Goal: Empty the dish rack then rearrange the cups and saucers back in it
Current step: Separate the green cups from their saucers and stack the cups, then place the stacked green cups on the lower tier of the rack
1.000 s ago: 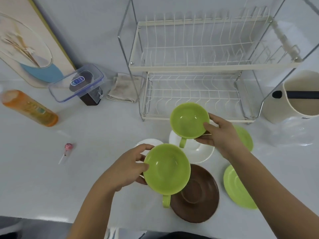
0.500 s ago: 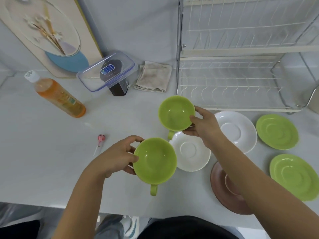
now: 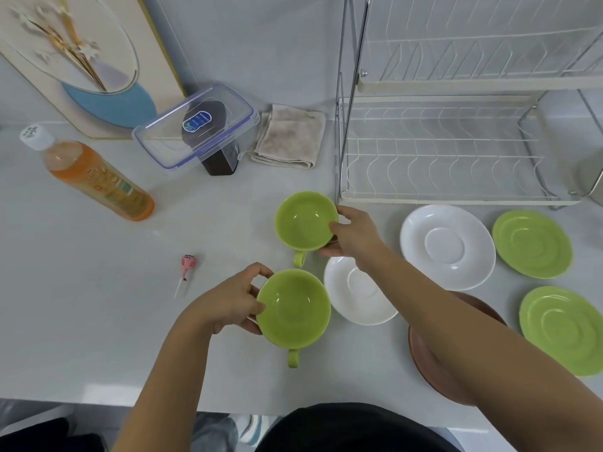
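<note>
My left hand [image 3: 226, 301] grips the rim of the near green cup [image 3: 293, 309], handle pointing toward me. My right hand [image 3: 354, 234] holds the far green cup [image 3: 305, 220] by its right rim, low over the counter just left of the dish rack [image 3: 456, 200]. Both rack tiers hold nothing. Two white saucers [image 3: 448, 246] [image 3: 357, 293], two green saucers [image 3: 532, 244] [image 3: 564, 329] and a brown saucer [image 3: 427, 363] lie on the counter in front of the rack. My right forearm hides much of the brown one.
An orange bottle [image 3: 98, 181] lies at the left. A clear lidded box [image 3: 195, 125] and a folded cloth [image 3: 290, 137] sit at the back. A pink lollipop [image 3: 187, 264] lies left of the cups. The counter edge runs along the bottom.
Both hands have carried the cups leftward, away from the saucers and the rack front. The view has swung left, putting the rack at the right.
</note>
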